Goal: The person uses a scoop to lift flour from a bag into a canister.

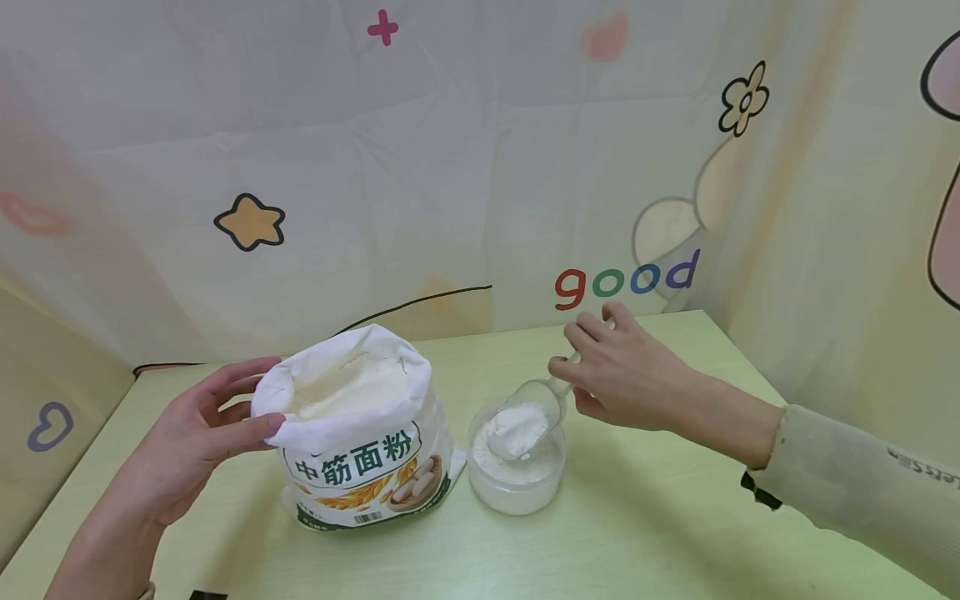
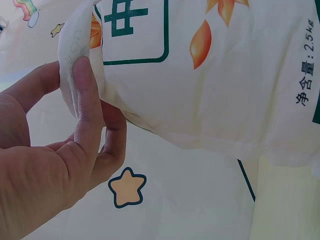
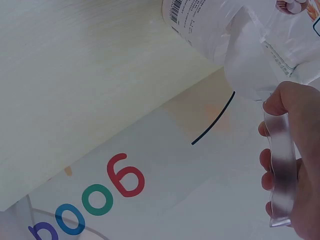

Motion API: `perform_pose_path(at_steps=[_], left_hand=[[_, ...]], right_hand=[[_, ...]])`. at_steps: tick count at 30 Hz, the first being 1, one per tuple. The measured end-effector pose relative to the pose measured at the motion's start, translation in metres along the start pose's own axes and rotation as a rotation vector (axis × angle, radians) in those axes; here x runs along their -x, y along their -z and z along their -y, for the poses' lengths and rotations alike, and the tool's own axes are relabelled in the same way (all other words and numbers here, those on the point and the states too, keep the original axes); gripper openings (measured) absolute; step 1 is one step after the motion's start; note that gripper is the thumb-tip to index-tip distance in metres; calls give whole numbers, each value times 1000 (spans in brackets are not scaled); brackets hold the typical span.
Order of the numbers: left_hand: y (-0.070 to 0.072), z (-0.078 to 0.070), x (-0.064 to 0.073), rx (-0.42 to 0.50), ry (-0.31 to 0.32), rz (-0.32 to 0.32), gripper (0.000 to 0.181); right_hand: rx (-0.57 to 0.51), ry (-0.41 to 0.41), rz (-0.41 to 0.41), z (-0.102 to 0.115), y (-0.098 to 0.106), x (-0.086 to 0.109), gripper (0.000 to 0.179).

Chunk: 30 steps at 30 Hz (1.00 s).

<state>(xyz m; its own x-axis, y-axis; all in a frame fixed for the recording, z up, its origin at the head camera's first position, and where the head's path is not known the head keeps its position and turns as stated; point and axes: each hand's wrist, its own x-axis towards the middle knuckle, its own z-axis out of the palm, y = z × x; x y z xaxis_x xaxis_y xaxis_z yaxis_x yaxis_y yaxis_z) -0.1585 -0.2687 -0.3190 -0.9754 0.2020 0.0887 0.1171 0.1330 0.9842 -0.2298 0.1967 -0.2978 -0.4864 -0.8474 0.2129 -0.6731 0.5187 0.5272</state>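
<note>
An open white flour bag (image 1: 367, 475) with green lettering stands upright on the table, its top edge folded outward and flour (image 1: 352, 383) showing inside. My left hand (image 1: 197, 433) pinches the folded rim at the bag's left side, thumb on the near face. To the right of the bag sits a clear round tub (image 1: 516, 500) with white flour in it. My right hand (image 1: 630, 371) grips the handle of a clear plastic scoop (image 3: 250, 65). The scoop's bowl is tilted down over the tub, with a heap of flour (image 1: 521, 427) at its lip.
The pale wooden table (image 1: 615, 533) runs back to a printed cloth backdrop (image 1: 420, 167), which also closes in both sides. The bag's lower right corner lies right by the tub. A black strap (image 1: 761, 490) hangs below the right sleeve.
</note>
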Motion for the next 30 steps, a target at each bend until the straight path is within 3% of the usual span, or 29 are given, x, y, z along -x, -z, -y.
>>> perform_pose_path(at_steps=[30], left_hand=[[0, -1, 0, -6, -6, 4, 57]], right_hand=[[177, 106, -40, 1, 10, -3, 36]])
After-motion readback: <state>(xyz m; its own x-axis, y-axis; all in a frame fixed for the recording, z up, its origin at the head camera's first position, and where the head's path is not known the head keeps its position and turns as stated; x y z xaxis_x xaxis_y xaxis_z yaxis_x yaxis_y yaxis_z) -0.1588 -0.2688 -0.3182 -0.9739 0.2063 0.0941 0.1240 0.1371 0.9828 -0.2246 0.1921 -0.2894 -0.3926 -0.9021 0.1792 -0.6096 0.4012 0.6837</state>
